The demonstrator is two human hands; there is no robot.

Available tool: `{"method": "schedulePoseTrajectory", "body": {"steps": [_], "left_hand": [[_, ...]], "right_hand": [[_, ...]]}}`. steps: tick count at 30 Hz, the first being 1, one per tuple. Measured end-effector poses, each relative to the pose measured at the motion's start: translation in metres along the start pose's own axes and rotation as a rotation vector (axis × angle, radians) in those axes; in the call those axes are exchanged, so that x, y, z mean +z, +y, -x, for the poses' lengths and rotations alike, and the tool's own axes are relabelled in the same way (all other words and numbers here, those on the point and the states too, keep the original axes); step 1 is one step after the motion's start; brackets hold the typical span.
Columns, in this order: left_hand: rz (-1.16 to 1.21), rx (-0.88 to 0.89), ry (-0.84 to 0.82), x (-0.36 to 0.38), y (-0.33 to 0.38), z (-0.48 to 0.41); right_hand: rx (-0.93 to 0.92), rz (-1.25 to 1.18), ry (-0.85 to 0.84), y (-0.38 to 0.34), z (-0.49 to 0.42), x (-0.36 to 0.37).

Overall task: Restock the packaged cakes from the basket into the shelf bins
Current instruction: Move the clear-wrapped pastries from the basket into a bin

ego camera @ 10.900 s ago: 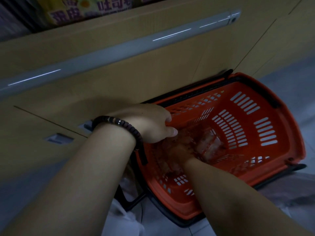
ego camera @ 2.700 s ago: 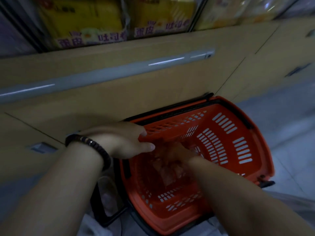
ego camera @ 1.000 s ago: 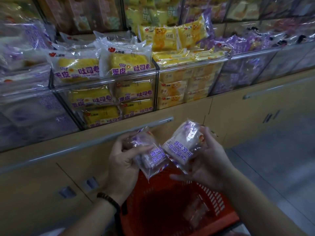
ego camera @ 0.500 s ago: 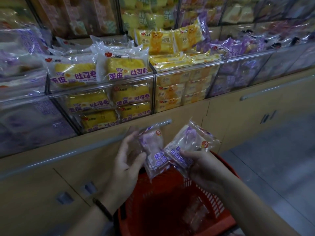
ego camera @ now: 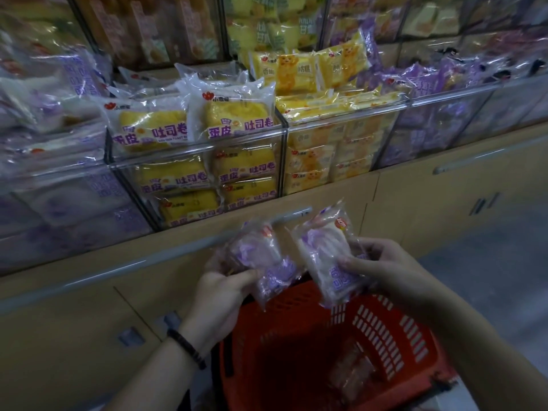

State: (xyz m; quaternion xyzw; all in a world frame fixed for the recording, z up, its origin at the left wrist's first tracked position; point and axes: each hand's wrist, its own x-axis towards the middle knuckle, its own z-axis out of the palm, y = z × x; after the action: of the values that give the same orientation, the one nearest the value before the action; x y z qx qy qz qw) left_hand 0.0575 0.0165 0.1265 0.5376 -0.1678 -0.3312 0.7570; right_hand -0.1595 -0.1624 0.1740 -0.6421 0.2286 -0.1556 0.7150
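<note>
left hand (ego camera: 221, 287): closing on a purple cake pack (ego camera: 261, 256), thumb on the front, fingers hidden behind; beaded bracelet (ego camera: 186, 348) on the wrist
right hand (ego camera: 382, 265): gripping a second purple pack (ego camera: 326, 256) by its right side, thumb pressing the lower front
where the packs are: both hanging above the basket (ego camera: 385, 336), in front of the cabinet, below the bins; not yet in any bin
basket: orange, slotted walls, sitting low by the cabinet; at least one more pack (ego camera: 353, 372) lying inside, dim
handling, judged: packs looking light and soft, film crinkling and slippery; cake inside likely squashing under a hard pinch
grip, judged: holding by the sides or the sealed end is looking safer than pressing the middle
left bins (ego camera: 59, 179): holding purple packs, blurred, print unreadable
middle bin (ego camera: 195, 161): yellow packs reading 蛋皮 吐司卷, small red logo with 小 and more too small to read
next bin right (ego camera: 335, 149): yellow packs showing a bear picture, small print unreadable
far right bins (ego camera: 444, 126): purple packs, a likely match for the held ones, though I cannot tell for certain
held packs' print: purple characters showing upside down, unreadable; red-orange round logo near the top corner
</note>
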Motion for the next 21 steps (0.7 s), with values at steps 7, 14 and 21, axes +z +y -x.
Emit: {"method": "schedulePoseTrajectory", "body": {"steps": [7,14,21], "left_hand": [[0.131,-0.019,0.049,-0.008,0.028,0.02],[0.108,0.026,-0.047,-0.026,0.081,0.057],[-0.09,0.09,-0.101,-0.06,0.159,0.091]], "right_hand": [[-0.085,0.12,-0.103,-0.012,0.0,0.029],[-0.126,-0.022,-0.181,-0.032,-0.007,0.078],[-0.232,0.188,-0.239,-0.102,-0.006,0.132]]}}
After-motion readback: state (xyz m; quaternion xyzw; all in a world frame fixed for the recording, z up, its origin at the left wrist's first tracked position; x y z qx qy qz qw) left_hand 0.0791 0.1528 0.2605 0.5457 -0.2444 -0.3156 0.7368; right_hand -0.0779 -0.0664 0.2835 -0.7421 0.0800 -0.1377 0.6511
